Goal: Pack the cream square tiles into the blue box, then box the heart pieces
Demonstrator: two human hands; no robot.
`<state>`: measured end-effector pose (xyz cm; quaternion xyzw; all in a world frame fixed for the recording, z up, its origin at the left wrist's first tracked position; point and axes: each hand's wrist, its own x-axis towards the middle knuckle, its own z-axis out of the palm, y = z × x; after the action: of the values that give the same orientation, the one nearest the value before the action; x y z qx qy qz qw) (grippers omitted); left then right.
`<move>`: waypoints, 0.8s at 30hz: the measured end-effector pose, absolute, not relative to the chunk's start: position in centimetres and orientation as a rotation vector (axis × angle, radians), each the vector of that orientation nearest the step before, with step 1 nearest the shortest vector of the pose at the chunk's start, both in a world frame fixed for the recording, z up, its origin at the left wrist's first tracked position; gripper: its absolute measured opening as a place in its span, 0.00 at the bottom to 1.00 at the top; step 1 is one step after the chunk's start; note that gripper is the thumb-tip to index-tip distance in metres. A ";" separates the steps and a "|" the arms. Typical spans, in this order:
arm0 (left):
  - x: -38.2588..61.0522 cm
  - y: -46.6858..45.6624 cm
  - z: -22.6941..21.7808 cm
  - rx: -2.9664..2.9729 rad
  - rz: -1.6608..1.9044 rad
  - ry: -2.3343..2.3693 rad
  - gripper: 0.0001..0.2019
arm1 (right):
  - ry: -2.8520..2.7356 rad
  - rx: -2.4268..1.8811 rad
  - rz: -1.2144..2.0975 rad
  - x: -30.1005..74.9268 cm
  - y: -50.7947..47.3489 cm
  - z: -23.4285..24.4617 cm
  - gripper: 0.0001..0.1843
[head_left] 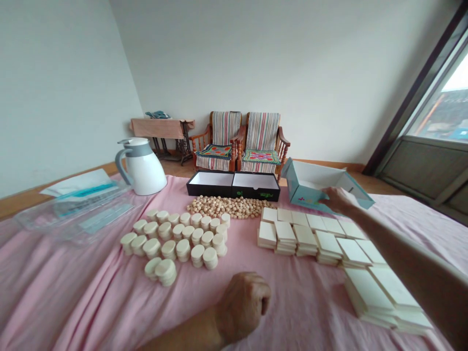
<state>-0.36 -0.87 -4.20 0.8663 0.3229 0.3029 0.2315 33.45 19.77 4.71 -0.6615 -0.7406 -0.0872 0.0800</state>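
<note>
My left hand rests on the pink cloth near the front edge, curled into a fist with nothing showing in it. My right hand reaches far across and grips the lower front edge of a light blue box that lies tipped on its side, its white inside facing me. Stacks of cream square tiles lie under my right forearm. Stacks of cream round discs sit to the left of my fist. A heap of small wooden beads lies behind them.
Two black trays with white insides stand behind the beads. A white jug is at the back left, beside a clear plastic lid and papers. Two wooden armchairs and a side table stand by the far wall.
</note>
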 end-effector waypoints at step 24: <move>-3.3 3.4 12.7 1.069 1.295 0.861 0.35 | -2.355 -1.117 -0.611 21.8 -11.2 8.8 0.16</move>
<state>-3.32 3.41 12.72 0.4585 0.3695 0.5555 0.5870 21.80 -11.15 8.84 -0.4061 -0.8561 -0.2222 0.2299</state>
